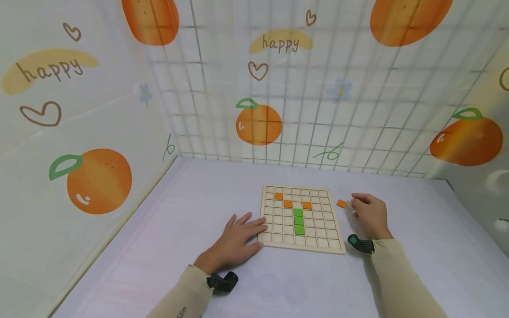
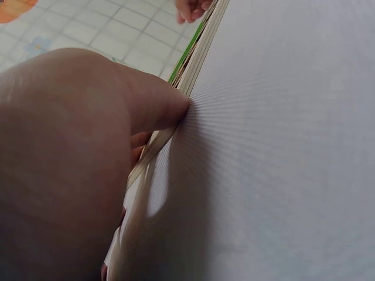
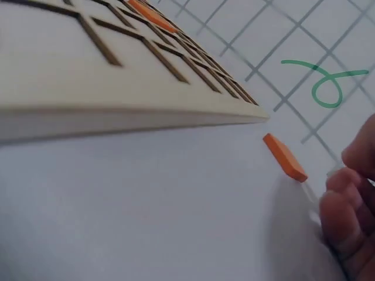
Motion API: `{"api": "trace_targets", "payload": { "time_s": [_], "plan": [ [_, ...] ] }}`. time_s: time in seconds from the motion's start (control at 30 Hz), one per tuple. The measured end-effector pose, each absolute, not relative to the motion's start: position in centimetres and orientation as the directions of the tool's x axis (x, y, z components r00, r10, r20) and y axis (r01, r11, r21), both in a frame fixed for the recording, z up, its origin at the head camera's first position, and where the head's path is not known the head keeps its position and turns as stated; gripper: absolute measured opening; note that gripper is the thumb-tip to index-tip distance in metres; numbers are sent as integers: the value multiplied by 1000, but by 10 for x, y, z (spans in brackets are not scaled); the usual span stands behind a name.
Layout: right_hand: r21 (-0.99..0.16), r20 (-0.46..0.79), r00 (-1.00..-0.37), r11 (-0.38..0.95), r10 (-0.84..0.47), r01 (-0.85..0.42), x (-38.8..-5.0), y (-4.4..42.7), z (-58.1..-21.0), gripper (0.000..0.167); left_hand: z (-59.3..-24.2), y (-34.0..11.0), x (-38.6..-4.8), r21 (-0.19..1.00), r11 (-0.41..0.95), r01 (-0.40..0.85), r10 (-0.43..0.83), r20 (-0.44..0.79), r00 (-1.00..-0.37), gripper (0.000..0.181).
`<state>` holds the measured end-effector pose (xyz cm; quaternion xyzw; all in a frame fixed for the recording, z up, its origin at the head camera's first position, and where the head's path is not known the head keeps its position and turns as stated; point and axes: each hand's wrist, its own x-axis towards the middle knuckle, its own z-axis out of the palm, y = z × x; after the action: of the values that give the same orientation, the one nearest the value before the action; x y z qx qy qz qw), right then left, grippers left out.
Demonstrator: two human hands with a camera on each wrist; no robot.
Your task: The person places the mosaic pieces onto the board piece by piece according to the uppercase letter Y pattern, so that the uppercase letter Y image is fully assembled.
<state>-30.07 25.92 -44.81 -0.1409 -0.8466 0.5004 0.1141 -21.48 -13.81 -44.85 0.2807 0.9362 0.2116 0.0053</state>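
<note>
A pale wooden grid board (image 1: 320, 242) lies flat on the table, bearing three orange square tiles (image 1: 307, 206) and a column of three green tiles (image 1: 299, 221). With spread fingers, my left hand (image 1: 237, 238) rests against the board's left edge; its fingertips lie on the rim, and the thumb touches the near left corner in the left wrist view. A loose orange tile (image 1: 342, 203) is just off the board's right side. Beside that tile is my right hand (image 1: 371, 214), its fingers loosely bent. The right wrist view shows a small gap between the fingertips and the orange tile (image 3: 285, 158).
The table (image 1: 159, 212) has a pale cover. Behind it and at both sides hang white sheets (image 1: 222, 88) printed with oranges, hearts and "happy", with a wire grid (image 1: 199, 101) showing at the back. Each wrist wears a dark band (image 1: 359, 244).
</note>
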Motion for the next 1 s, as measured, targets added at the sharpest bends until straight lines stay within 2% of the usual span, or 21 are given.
{"api": "trace_targets", "payload": {
  "time_s": [0.33, 0.63, 1.0],
  "plan": [
    [-802, 45, -971, 588, 235, 105, -302, 258, -447, 39, -449, -138, -215, 388, 760, 521, 523, 110, -845, 49],
    [-713, 86, -988, 701, 130, 30, -301, 254, -449, 43, -452, -139, -216, 379, 768, 516, 521, 98, -848, 50],
    [-665, 109, -988, 747, 110, 9, -304, 250, -448, 40, -450, -138, -216, 384, 764, 519, 525, 98, -845, 51]
  ]
}}
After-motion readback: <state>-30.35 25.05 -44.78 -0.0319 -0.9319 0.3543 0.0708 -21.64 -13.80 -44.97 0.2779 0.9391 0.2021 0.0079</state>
